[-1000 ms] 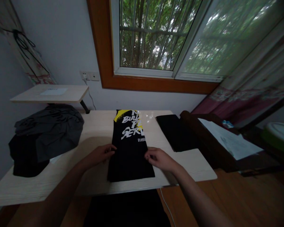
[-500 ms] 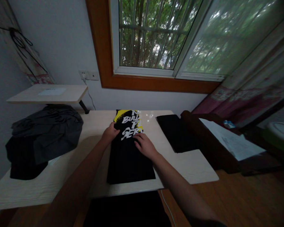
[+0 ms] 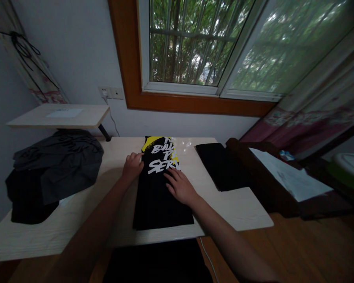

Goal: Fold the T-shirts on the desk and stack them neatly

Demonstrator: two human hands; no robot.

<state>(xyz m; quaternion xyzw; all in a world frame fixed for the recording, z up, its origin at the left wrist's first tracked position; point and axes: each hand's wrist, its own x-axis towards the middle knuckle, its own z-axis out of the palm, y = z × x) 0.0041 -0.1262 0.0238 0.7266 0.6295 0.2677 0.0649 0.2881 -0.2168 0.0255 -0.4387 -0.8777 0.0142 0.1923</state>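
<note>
A black garment, looking like a T-shirt with white lettering and a yellow print at its far end, lies folded into a long strip on the pale table. At its left edge, beside the print, is my left hand; its fingers are bent, with the tips touching the fabric's edge. My right hand rests on the garment's right side just below the lettering, fingers apart and fairly flat. No cloth appears gripped in the right hand.
A neatly folded black cloth lies to the right on the table. At left, a heap of dark grey and black clothes sits under a small raised shelf. A window and wall stand behind; a paper sheet lies farther right.
My left hand has shifted slightly left and down along the garment's edge. My right hand has slid a little toward me, and the lettering beside it looks flatter and more spread.
</note>
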